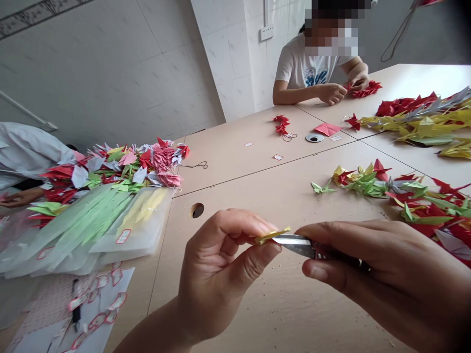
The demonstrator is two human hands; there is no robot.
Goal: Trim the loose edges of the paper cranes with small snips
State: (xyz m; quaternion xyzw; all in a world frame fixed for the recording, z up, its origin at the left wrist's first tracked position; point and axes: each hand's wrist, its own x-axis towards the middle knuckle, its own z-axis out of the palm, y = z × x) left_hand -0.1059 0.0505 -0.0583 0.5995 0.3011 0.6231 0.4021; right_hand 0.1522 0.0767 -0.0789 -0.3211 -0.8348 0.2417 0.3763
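Observation:
My left hand (224, 264) pinches a small folded yellow paper piece (271, 236) between thumb and fingertips, above the table. In my right hand (375, 264) is a pair of scissors (296, 244), its blades pointing left and meeting the yellow paper at my left fingertips. The handles are mostly hidden inside my right hand. Small paper bits are scattered on the table (243, 314) below. Right of my hands lies a heap of folded paper cranes (368, 182) in red, green, yellow and white.
Across the table a person (312, 73) handles a string of red folded paper (364, 90). Yellow paper strings (423, 122) lie at the far right. On the left are a colourful paper pile (125, 166), plastic bags (106, 225), stickers (97, 321), a pen (76, 309) and another person's sleeve (33, 147).

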